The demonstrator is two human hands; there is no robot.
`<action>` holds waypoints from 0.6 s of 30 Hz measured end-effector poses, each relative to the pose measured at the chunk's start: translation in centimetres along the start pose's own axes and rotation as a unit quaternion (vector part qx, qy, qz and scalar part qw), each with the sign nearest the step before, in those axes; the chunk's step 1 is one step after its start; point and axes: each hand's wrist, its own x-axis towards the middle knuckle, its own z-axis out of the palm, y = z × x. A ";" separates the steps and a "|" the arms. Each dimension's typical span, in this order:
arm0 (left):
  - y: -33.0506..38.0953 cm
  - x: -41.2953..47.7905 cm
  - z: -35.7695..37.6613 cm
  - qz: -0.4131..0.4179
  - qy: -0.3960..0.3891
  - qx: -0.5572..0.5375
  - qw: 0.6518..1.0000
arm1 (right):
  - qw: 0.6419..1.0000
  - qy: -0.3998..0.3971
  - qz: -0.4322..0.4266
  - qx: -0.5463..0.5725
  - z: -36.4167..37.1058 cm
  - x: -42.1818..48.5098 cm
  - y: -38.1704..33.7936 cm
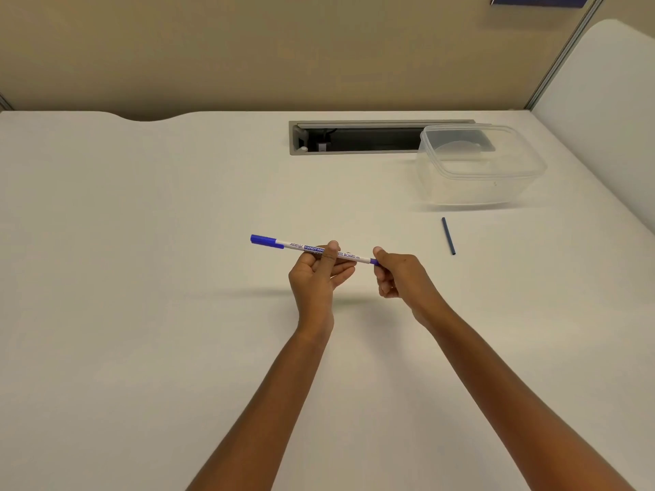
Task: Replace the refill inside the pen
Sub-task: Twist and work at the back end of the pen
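A white whiteboard marker pen (297, 245) with a blue cap at its left end is held level above the white table (141, 242). My left hand (319, 274) grips the barrel near its middle, thumb on top. My right hand (397, 274) pinches the blue plug at the pen's right end. A thin dark blue refill (448, 236) lies loose on the table to the right of my hands, apart from both.
A clear plastic container (478, 164) stands at the back right, partly over a grey cable slot (354, 136) in the table. A beige partition wall rises behind, and a white panel borders the right edge.
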 end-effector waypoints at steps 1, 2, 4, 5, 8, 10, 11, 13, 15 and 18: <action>-0.1 0.0 -0.1 -0.001 0.003 -0.003 1.000 | 0.999 0.004 -0.006 -0.037 -0.1 0.0 0.1; -0.1 0.0 -0.1 -0.002 0.007 -0.005 1.000 | 0.997 0.012 -0.023 -0.076 -0.1 0.0 0.1; 0.0 0.1 -0.2 -0.002 0.010 -0.007 1.000 | 0.992 0.029 -0.064 -0.108 -0.1 -0.3 0.4; 0.1 0.2 -0.2 -0.001 0.010 -0.007 1.000 | 0.990 0.031 -0.086 -0.108 0.0 -0.5 0.5; 0.2 0.4 -0.1 0.001 0.010 -0.013 1.000 | 0.983 0.025 -0.140 -0.118 0.1 -0.8 0.6; 0.2 0.3 -0.1 0.001 0.008 -0.013 1.000 | 0.979 0.041 -0.158 -0.124 0.1 -0.9 0.5; 0.2 0.2 -0.1 0.001 0.007 -0.011 1.000 | 0.977 0.048 -0.161 -0.132 0.1 -0.9 0.4; 0.0 0.1 -0.1 -0.001 0.003 -0.008 1.000 | 0.974 0.051 -0.160 -0.149 0.1 -0.9 0.2; 0.0 0.0 0.0 0.000 -0.002 -0.008 1.000 | 0.975 0.050 -0.156 -0.153 0.1 -0.9 0.1; 0.0 0.0 0.0 0.002 -0.006 0.000 1.000 | 0.986 0.048 -0.103 -0.125 0.2 -0.7 0.0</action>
